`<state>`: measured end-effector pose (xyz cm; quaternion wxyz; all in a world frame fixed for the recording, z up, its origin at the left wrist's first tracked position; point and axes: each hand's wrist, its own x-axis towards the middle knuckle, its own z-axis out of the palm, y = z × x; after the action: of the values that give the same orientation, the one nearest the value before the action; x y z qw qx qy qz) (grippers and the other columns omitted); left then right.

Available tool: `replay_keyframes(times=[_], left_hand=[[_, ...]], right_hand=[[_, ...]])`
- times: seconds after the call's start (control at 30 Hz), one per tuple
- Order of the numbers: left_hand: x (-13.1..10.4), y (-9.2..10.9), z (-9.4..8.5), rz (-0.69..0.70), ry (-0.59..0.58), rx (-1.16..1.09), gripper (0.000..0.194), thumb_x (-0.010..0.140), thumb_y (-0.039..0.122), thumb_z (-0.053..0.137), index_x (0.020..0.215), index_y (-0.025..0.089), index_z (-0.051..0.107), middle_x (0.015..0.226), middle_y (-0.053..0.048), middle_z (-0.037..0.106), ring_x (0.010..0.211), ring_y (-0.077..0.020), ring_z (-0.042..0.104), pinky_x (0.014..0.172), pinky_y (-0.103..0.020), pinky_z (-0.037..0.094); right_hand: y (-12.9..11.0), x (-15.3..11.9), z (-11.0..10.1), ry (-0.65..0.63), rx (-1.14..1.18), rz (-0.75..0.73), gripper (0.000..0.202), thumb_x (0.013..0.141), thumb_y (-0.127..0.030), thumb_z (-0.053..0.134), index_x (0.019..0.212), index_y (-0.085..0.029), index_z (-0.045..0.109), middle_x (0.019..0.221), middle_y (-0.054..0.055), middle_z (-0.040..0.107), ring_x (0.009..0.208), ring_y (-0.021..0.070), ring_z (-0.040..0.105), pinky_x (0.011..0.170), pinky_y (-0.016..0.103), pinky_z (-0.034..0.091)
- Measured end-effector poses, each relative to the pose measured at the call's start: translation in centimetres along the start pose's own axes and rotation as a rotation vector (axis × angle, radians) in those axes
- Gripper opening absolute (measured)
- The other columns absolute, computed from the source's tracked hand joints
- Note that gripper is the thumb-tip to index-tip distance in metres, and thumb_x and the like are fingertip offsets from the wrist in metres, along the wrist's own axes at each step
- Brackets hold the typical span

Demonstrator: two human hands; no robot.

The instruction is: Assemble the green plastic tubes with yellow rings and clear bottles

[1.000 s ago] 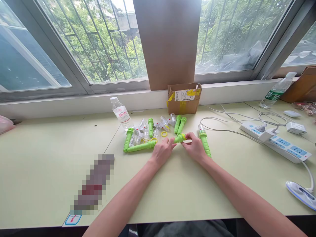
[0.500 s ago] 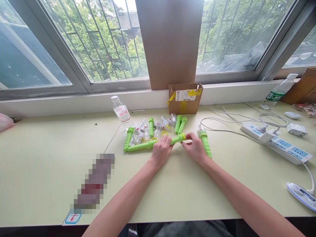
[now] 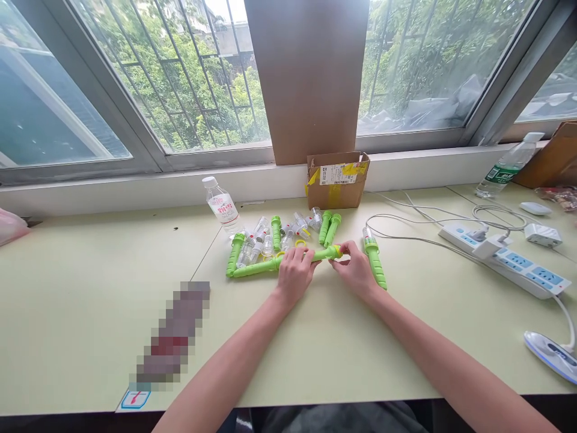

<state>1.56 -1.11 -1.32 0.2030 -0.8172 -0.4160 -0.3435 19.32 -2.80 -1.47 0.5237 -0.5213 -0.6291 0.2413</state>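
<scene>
My left hand is wrapped over a green flashlight handle, which lies nearly level just above or on the table. At the handle's right end, the thumb and fingers of my right hand pinch a yellow ring around its rim. Another green handle lies left of my left hand, its near end close to the held one. Clear plastic flashlight heads are heaped behind, with loose yellow rings among them. A flashlight with a clear head lies just right of my right hand.
Behind the parts stand a water bottle and an open cardboard box. To the right are a power strip with cables and another bottle. A pixelated dark object lies at the left on the table.
The held handle's right end and the yellow ring have shifted very slightly. Both hands stay in nearly the same place, and the other parts have not moved.
</scene>
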Motion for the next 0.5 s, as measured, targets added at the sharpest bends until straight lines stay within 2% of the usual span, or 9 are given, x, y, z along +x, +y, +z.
replay_keyframes(times=[0.3, 0.5], left_hand=[[0.03, -0.15, 0.14, 0.024, -0.055, 0.072, 0.020, 0.088, 0.032, 0.053, 0.101, 0.017, 0.059, 0.089, -0.009, 0.060, 0.083, -0.0227, 0.054, 0.075, -0.035, 0.041], [-0.05, -0.24, 0.38, 0.036, -0.061, 0.084, 0.023, 0.090, 0.033, 0.050, 0.101, 0.015, 0.057, 0.090, -0.010, 0.060, 0.083, -0.0231, 0.056, 0.074, -0.035, 0.042]], right_hand=[[-0.03, -0.13, 0.01, -0.003, -0.010, 0.026, 0.025, 0.075, -0.036, 0.062, 0.083, -0.022, 0.043, 0.088, 0.005, 0.060, 0.084, 0.0227, 0.064, 0.062, 0.037, 0.061], [-0.22, -0.15, 0.10, -0.005, 0.014, 0.022, 0.022, 0.077, -0.035, 0.060, 0.085, -0.022, 0.044, 0.089, 0.004, 0.060, 0.082, 0.0202, 0.064, 0.061, 0.034, 0.060]])
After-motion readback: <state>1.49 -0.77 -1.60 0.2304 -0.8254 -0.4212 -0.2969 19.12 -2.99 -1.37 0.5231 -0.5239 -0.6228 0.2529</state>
